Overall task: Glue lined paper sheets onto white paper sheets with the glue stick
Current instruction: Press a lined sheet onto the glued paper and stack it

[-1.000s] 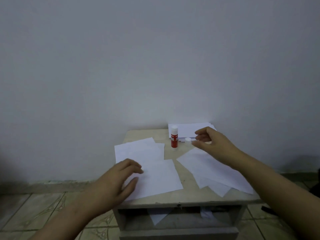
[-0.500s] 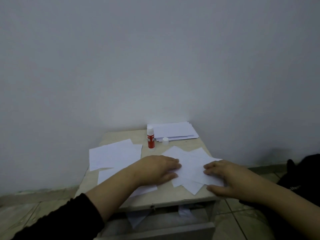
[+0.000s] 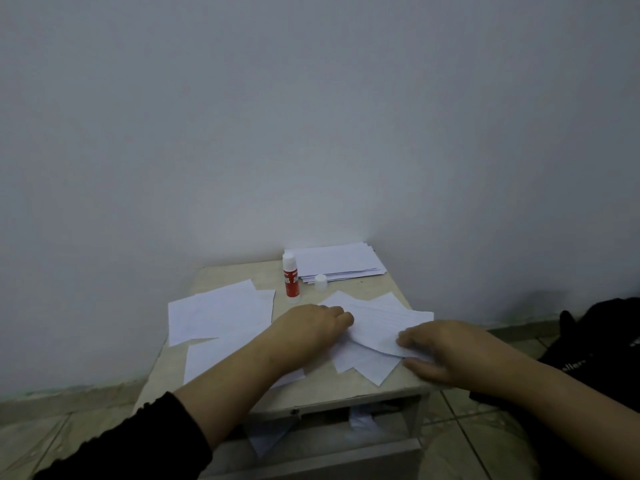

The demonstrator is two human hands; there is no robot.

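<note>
A lined paper sheet (image 3: pixel 384 323) lies on top of a loose pile of white sheets (image 3: pixel 367 367) on the right half of the small table (image 3: pixel 346 393). My right hand (image 3: pixel 446 351) pinches the lined sheet's near right edge, thumb underneath, and that edge curls up a little. My left hand (image 3: pixel 311 329) rests on the pile, its fingertips at the lined sheet's left edge. The red glue stick (image 3: pixel 291 279) stands upright and uncapped behind my left hand, with its white cap (image 3: pixel 320 282) beside it.
A neat stack of paper (image 3: pixel 339 261) sits at the table's back right corner against the wall. More white sheets (image 3: pixel 214 313) cover the left side. An open drawer (image 3: pixel 329 441) with paper scraps is below. A black bag (image 3: pixel 595 337) lies on the floor at right.
My right hand came back from near the glue stick cap to the right pile and took hold of the lined sheet. My left hand crossed from the left sheets onto that pile.
</note>
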